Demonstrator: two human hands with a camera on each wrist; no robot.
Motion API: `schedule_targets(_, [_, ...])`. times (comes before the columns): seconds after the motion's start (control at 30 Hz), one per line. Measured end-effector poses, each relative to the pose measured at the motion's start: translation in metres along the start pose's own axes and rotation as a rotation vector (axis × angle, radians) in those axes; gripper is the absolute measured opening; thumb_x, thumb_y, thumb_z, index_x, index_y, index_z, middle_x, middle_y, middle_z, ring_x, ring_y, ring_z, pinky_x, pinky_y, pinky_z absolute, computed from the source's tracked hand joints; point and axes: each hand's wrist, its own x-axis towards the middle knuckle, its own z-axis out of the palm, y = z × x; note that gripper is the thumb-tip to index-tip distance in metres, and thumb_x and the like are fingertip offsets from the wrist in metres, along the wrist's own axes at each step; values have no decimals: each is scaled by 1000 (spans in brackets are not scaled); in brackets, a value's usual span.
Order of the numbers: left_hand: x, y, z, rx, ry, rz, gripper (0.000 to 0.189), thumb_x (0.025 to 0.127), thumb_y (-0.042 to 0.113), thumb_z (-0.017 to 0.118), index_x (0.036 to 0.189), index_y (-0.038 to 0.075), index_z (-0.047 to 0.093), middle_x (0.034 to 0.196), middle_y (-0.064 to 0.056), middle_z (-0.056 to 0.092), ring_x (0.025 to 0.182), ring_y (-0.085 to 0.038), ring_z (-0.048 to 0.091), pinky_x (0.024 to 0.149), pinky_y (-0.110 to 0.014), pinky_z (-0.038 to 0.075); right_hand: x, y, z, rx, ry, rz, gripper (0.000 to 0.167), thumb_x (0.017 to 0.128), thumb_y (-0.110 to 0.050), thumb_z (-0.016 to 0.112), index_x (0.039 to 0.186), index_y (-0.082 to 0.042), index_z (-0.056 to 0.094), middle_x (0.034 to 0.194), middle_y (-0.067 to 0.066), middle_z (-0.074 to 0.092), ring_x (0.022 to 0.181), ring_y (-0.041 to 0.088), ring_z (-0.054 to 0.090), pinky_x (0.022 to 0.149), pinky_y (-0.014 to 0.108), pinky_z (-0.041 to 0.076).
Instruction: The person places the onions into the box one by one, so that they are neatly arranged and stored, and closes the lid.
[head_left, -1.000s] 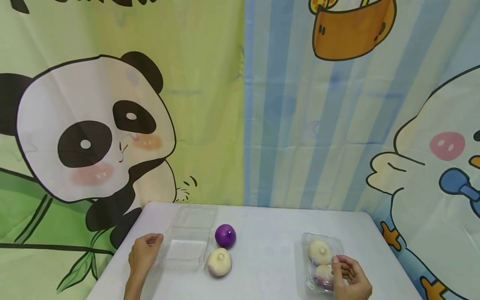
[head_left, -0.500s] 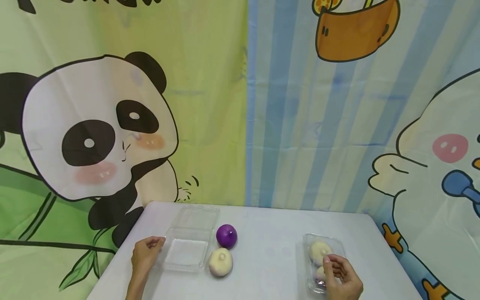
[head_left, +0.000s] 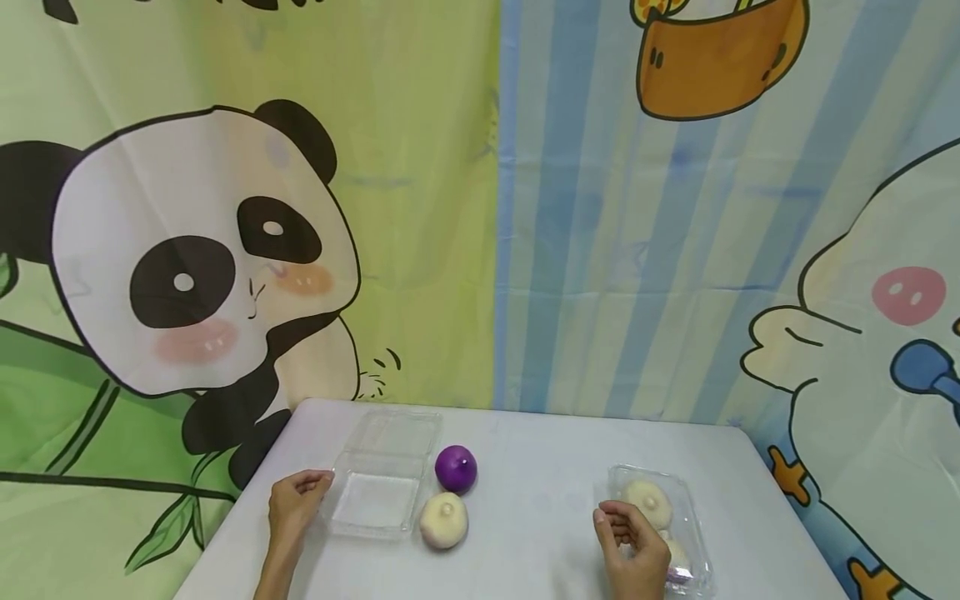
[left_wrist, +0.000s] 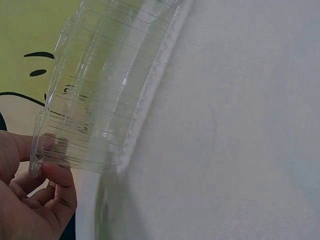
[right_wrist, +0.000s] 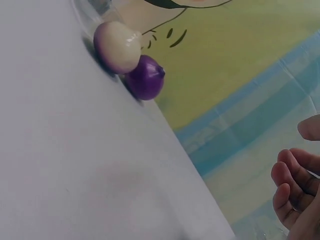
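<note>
Box of clear, thin plastic (head_left: 375, 504), rectangular and hinged, lies unfolded on the white tabletop (head_left: 540, 500) in the lower left of the head view. At its left edge is the person's left hand (head_left: 295, 507); the left wrist view, where the plastic fills the upper left, shows thumb and fingers pinching its corner.

Just right of the box, near the lower middle of the head view, sit a glossy purple onion-shaped ball (head_left: 456, 469) and, just below it, a cream-white onion-shaped ball (head_left: 444, 521) with a knob on top.

At lower right, the right hand (head_left: 634, 550) has its fingers loosely curled, the thumb apart from them, holding nothing. It covers part of the left side of a second clear plastic box (head_left: 696, 542); whether it touches that box cannot be told. Two pale round pieces lie inside, an upper one (head_left: 648, 502) and a lower one (head_left: 677, 557) with purple at its bottom.

Behind hangs a printed panda curtain (head_left: 202, 250).
</note>
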Motion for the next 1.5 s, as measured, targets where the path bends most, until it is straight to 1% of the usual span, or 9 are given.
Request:
schedule_targets(0.13, [0,1,1,-14,6,1,24,96,20,79,107,-1,83,76,6,77,67,-6,63,65,-26,43,-7,3,14,17,-59,2,16,87,10,83,92,-5,79,74,1,75,63,1,65,59,12,51])
schedule_targets(0.27, [-1,0,2,-19,8,0,23,97,19,79,107,-1,83,79,4,78,68,-5,63,65,-25,44,-11,5,26,35,-132,53,14,90,5,84,92,-8,79,76,-1,76,64,3,66,59,15,52])
schedule_targets(0.47, [0,-1,2,-23,14,7,23,97,19,78,107,-1,83,80,2,79,68,-5,63,63,-24,45,-16,2,42,45,-235,108,13,93,-6,85,95,-17,79,82,-4,77,69,4,69,63,20,55])
schedule_targets(0.8, [1,-6,4,-36,8,-9,24,96,18,78,108,-3,82,78,5,76,67,-8,62,58,-25,47,-26,9,59,61,-333,136,15,92,-10,87,100,-20,79,88,-8,80,77,3,73,71,21,60])
schedule_targets(1.0, [1,-7,4,-54,10,-19,24,96,17,79,108,-4,81,77,5,76,66,-8,63,56,-25,48,-28,8,66,79,-395,116,18,93,-13,87,109,-17,80,100,8,84,85,4,76,79,25,64])
schedule_targets(1.1, [1,-7,3,-51,19,-18,24,96,17,79,108,-4,81,78,5,75,68,-8,62,57,-25,48,-28,7,70,82,-435,134,25,92,-18,89,115,-17,80,107,11,84,91,10,79,85,28,65])
schedule_targets(1.23, [0,-5,3,-39,27,-13,24,96,17,79,108,-3,82,79,4,76,70,-8,61,60,-25,46,-30,7,75,70,-487,167,38,90,-26,91,124,-17,78,118,8,83,102,23,81,90,29,65])
schedule_targets(1.33, [0,-5,3,-46,19,-12,23,96,17,79,108,-3,82,79,4,75,71,-8,61,60,-25,47,-33,8,78,70,-512,165,45,88,-26,93,129,-13,77,122,10,82,105,30,80,92,30,65])
schedule_targets(1.5, [0,-3,3,-85,-3,-6,24,97,15,78,109,-5,81,78,4,74,68,-7,62,57,-24,49,-36,7,85,86,-553,185,52,86,-22,94,132,-9,75,124,13,81,110,34,79,95,31,64])
